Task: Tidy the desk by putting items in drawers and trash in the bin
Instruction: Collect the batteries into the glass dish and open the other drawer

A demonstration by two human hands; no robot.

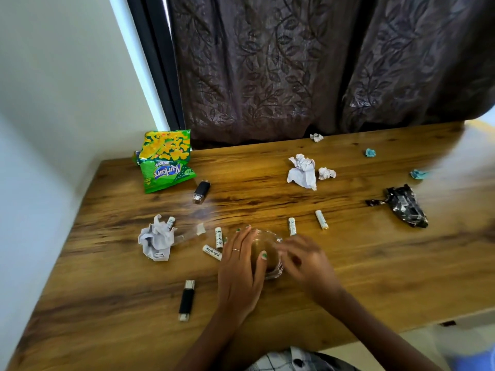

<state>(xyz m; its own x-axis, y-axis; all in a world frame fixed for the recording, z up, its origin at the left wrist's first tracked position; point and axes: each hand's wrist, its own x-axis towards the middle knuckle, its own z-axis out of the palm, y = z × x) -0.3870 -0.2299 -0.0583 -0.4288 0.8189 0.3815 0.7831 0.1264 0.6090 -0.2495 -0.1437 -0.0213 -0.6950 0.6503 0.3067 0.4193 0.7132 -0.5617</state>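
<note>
We take the small clear glass bowl (267, 253) as our landmark, sitting near the front middle of the wooden desk (375, 263). Our left hand (239, 269) curls around the bowl's left side, thumb on its near wall; our right hand (302, 259) is at its right rim, but motion blur keeps us from telling whether it grips. We judge this an early step: gathering the small items, with almost everything left on the desk. Just left of the bowl lie 2 white batteries (218, 237), left of those a crumpled white paper (156, 241), and behind the bowl 2 more batteries (292, 226). A black USB stick (186, 300) lies front-left. Next we would likely need 1 hand freed to collect batteries. No drawer or bin is in view, and the bowl's contents are hard to make out
</note>
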